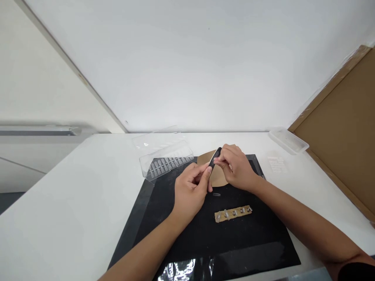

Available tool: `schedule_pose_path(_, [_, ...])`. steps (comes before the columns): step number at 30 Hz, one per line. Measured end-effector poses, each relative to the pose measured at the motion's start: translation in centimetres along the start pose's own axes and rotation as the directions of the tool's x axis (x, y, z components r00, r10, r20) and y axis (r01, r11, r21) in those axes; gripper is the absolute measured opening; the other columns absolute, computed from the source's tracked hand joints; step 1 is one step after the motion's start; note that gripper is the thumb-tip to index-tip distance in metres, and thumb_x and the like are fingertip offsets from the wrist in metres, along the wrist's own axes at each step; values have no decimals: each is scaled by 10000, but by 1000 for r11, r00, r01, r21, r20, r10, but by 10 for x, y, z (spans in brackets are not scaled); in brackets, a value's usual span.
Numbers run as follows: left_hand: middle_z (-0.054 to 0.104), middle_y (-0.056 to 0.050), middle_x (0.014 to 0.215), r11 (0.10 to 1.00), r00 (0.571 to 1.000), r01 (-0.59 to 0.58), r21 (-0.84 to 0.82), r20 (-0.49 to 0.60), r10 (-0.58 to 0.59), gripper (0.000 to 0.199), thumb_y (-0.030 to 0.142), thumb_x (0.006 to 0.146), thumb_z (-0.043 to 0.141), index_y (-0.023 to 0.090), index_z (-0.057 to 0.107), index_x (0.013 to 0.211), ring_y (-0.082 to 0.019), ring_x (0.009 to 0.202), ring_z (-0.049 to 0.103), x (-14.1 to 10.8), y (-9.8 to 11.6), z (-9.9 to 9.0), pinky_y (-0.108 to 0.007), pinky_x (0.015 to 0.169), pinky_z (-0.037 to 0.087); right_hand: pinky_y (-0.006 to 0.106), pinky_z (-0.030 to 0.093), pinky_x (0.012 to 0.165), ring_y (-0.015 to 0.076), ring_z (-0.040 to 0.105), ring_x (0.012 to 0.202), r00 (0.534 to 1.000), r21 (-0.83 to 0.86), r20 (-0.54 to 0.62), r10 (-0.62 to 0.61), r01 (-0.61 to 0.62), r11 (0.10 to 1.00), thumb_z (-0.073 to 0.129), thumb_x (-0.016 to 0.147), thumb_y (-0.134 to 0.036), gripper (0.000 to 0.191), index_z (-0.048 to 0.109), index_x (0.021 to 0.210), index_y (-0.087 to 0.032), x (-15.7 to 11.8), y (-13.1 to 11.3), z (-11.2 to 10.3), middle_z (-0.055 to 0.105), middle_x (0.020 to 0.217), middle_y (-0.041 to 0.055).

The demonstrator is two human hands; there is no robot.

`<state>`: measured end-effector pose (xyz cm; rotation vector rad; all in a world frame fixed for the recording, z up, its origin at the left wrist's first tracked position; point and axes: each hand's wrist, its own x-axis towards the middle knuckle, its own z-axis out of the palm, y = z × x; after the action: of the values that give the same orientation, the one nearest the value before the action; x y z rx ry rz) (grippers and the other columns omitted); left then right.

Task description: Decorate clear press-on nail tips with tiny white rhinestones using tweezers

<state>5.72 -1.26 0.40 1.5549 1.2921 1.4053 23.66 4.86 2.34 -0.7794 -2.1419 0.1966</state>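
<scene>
A slim black nail file [215, 157] slants between my hands above the dark mat. The fingers and thumb of my left hand [191, 188] are closed at its lower end. My right hand [236, 167] pinches it nearer the top with curled fingers. Whether a small nail tip is also between my fingers is hidden. Beneath lies a rounded brown paper piece [219, 177], partly covered by my hands. One clear nail tip [216, 194] rests on the mat just below. Closer to me sits a cardboard strip [233, 213] bearing several small metal stands with clear tips.
A clear box of nail tips [165, 162] lies open at the mat's back left, its transparent lid [152, 139] behind it. The black mat [187, 242] covers the middle of the white table [58, 218]. A translucent tray [288, 141] stands back right, beside a cardboard panel [345, 128].
</scene>
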Motion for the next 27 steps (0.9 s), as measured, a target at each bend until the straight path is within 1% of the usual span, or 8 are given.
schedule_pose_path(2, [552,35,617,1000,1000,-10,15,-2,10,270,411,998,665,224,827,1105,-101,491,562,0,1,-1,-230,476,442,359,355,713,185,491,730,999,21,38,-23,22,1000,494,1085,-282,296,414,804,-243,1,-1,-2,534,775,0])
schedule_pose_path(6, [555,33,622,1000,1000,-18,7,-8,18,275,409,1003,658,219,826,1108,-102,494,565,0,2,-1,-229,477,441,373,352,737,190,508,750,998,-38,-57,19,-21,999,493,1091,-291,292,430,811,-239,1,1,-3,543,789,6])
schedule_pose_path(10, [536,40,622,1000,1000,-18,2,-7,18,264,396,991,670,205,830,1076,-95,475,570,0,4,0,-230,469,434,362,344,700,186,491,732,999,27,33,-21,20,999,488,1096,-312,309,419,803,-239,1,1,-3,529,770,2])
schedule_pose_path(14, [549,36,628,1000,1000,-24,8,-18,24,273,397,998,658,207,826,1101,-103,487,581,0,5,0,-237,480,444,369,353,727,187,505,753,998,-7,-65,18,-18,1000,490,1093,-282,301,419,804,-239,3,-1,-3,527,779,3])
schedule_pose_path(17, [539,39,609,999,999,-31,35,-16,32,262,394,996,662,216,832,1085,-101,481,562,-1,5,0,-233,474,433,363,355,712,182,488,732,1000,29,18,-14,14,999,493,1091,-292,304,414,802,-240,3,0,-4,524,773,0])
schedule_pose_path(21, [559,29,618,999,1000,-16,33,-15,16,276,398,998,655,214,828,1111,-114,507,576,-1,6,0,-234,483,445,366,351,720,186,496,741,999,-29,-39,23,-24,999,485,1097,-304,294,434,815,-239,2,1,-4,529,776,4])
schedule_pose_path(25, [540,32,620,999,1000,-15,32,-14,16,262,399,987,668,223,837,1084,-105,489,565,-1,5,-1,-230,469,436,361,345,697,189,488,718,998,9,65,-23,22,1000,461,1105,-330,325,403,797,-246,1,1,-3,548,774,9])
schedule_pose_path(27, [550,31,619,999,1000,-19,41,-14,19,270,402,995,659,225,834,1098,-107,495,565,-2,5,-1,-230,471,439,368,346,718,193,500,735,1000,-25,11,-3,4,1000,468,1104,-324,313,414,805,-246,1,1,-3,549,782,12])
